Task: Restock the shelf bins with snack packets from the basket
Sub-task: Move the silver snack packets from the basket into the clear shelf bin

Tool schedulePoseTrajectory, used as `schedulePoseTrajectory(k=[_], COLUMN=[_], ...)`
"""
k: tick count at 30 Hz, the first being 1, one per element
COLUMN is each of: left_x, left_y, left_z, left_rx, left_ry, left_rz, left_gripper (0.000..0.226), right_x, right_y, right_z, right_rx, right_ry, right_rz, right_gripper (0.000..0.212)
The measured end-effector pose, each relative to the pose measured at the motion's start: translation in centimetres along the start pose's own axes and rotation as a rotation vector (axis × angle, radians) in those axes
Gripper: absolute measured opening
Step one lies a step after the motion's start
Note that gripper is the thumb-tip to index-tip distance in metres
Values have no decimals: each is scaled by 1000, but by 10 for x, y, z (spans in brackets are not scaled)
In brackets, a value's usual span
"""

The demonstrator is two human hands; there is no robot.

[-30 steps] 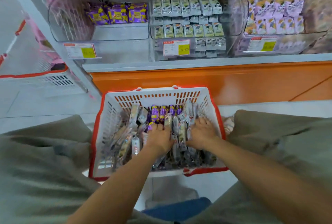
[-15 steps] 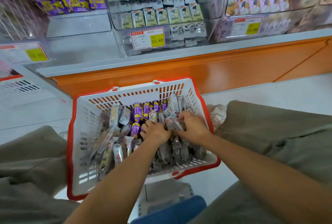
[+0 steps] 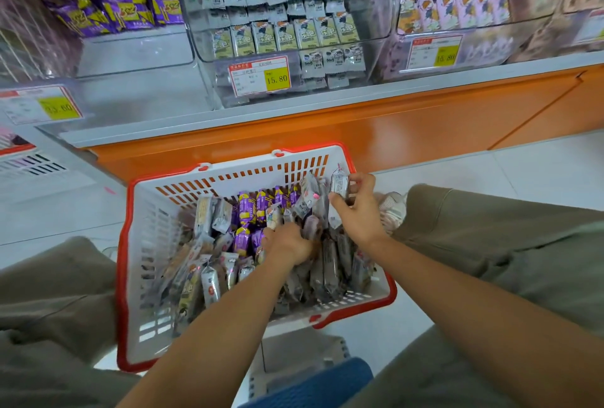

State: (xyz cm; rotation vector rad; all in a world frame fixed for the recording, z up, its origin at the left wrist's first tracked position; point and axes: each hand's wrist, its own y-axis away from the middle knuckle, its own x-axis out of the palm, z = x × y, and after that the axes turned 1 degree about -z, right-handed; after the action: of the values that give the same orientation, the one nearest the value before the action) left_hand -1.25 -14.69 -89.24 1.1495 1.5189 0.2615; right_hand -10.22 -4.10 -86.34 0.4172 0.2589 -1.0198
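Head view, looking down at a red-rimmed white basket [image 3: 242, 175] that stands on the floor [image 3: 523, 165] between the person's knees, near the orange plinth [image 3: 359, 133] of the shelf unit. The basket holds a heap of snack packets [image 3: 330, 270]: purple ones [image 3: 248, 208] toward the far side, grey and silver ones across the rest.

The right hand [image 3: 358, 211] is raised at the far right corner of the basket; its thumb and fingers [image 3: 356, 178] pinch a grey packet [image 3: 338, 183], held upright above the heap. The left hand [image 3: 287, 244] lies in the middle of the basket, knuckles up, fingers curled down among the packets with the tips hidden; whether they grip anything cannot be told.

On the shelf beyond stand three clear bins. The left bin [image 3: 137, 58] has purple packets at its far end only. The middle bin [image 3: 376, 41] is stacked with grey-green packets and bears a price label [image 3: 260, 76]. The right bin [image 3: 523, 20] holds pink packets. A shoe [image 3: 392, 208] shows just right of the basket
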Motion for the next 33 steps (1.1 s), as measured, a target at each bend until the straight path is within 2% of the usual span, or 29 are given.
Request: schedulePoseTrajectory(k=[5,8,10,13,14,17,21,24,27,30,33], left_x=[-36,-59,-69,-81,-85,-96,-112,-128,-148,-176,-209], left_y=[18,35,44,56,62,76,92,100,112,126,137], left_z=[13,19,20,17,15,13,5,-4,-15,-30,-47], left_rx=[46,-28,-28,-2,11,52,103,114,155,245,367], left_ry=[538,988,1116,1186,1193,1211,1245,1300,1302,1281,1220], left_rz=[-17,36,68,68,66,14,-54,-95,-136,-175,-220], left_gripper=[22,24,28,65,66,36,23,38,63,39,33], right_x=[7,17,24,29,28,21,10,5,-1,-5,-12], right_y=[1,8,16,26,29,35,41,43,43,35,21], right_z=[6,17,26,40,45,62,86,102,128,161,198], right_rx=[-146,-175,-220,-314,-330,-388,-462,-516,-576,-677,-695], right_ry=[106,232,238,254,242,224,208,194,197,210,169], right_rz=[6,139,238,276,267,259,296,315,265,147,52], right_gripper=[36,48,58,64,63,55,56,71,82,71,62])
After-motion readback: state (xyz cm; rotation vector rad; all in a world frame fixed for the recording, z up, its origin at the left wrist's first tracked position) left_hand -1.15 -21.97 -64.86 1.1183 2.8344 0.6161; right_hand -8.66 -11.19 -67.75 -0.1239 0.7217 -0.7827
